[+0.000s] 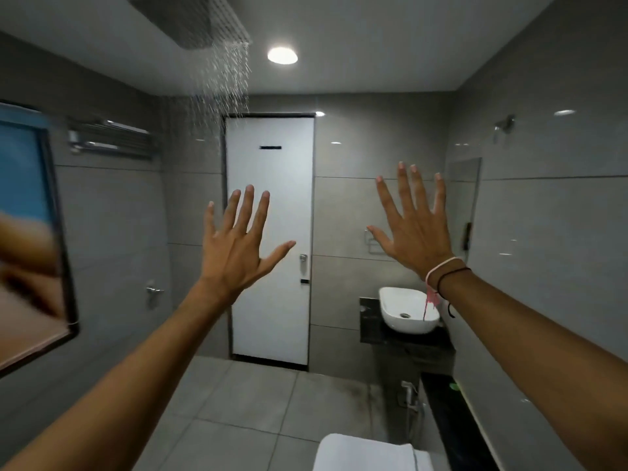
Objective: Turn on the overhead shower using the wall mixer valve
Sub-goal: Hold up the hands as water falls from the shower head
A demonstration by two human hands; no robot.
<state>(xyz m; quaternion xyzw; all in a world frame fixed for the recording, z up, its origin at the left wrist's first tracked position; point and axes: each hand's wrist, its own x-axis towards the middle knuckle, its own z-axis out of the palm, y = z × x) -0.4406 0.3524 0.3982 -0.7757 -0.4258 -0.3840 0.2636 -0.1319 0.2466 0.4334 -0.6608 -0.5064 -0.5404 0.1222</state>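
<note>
A square overhead shower head (190, 20) is set in the ceiling at the top left, and water drops fall from its right side. My left hand (238, 243) is raised in front of the white door, fingers spread, holding nothing. My right hand (416, 226) is raised a little higher to the right, also spread and empty, with bands on its wrist. A small chrome wall tap (153, 291) sits low on the left wall, well apart from both hands. No mixer valve handle is plainly visible.
A shut white door (270, 317) faces me. A white basin (404, 309) on a dark counter stands right of it. A towel rack (112, 141) and a window (27, 232) line the left wall. A white toilet tank (367, 452) is below, with a mirror (464, 205) at right.
</note>
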